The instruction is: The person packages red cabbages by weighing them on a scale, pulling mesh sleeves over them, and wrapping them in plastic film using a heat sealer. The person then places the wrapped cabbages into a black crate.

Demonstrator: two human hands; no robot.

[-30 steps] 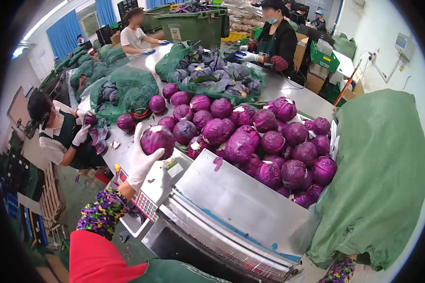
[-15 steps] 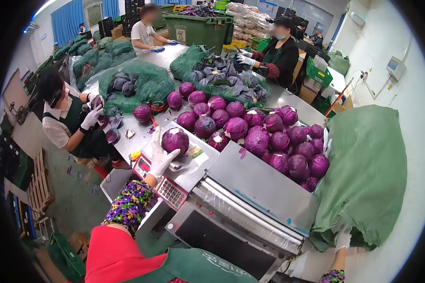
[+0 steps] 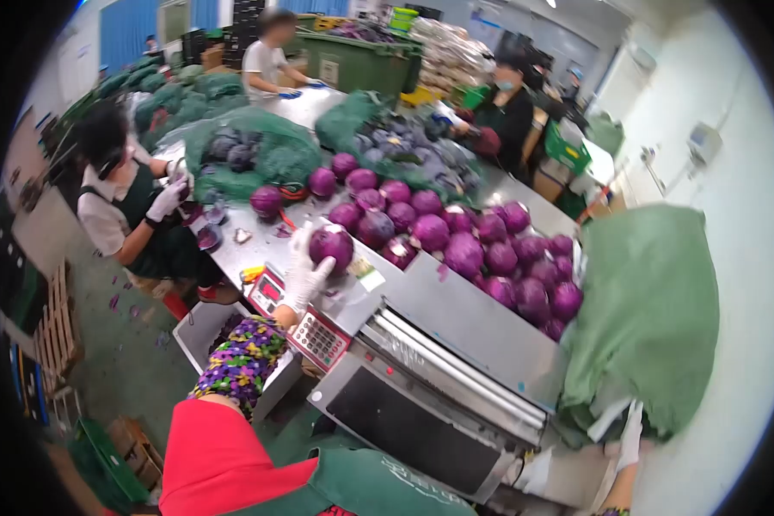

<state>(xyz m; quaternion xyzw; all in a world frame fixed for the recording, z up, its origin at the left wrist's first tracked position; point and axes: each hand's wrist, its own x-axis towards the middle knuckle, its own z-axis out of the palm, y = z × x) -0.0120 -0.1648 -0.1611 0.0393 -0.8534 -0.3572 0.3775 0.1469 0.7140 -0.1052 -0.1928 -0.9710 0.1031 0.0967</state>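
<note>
My left hand, in a white glove, has its fingers spread around the left side of a red cabbage. The cabbage is at the metal plate of a scale with a red keypad panel; whether it rests on the plate I cannot make out. At the far right, my right hand, also gloved, is at the lower edge of a large green cloth. White material shows beside its fingers, which are blurred and partly hidden.
A wrapping machine with a film roll stands before me. Behind it lies a pile of red cabbages. Green mesh bags hold more cabbages. A person works at the left, two others across the table. A white bin sits below the scale.
The view has shifted slightly. My left hand stays on the cabbage. My right hand has shifted at the cloth's lower edge, and more white material shows beside it.
</note>
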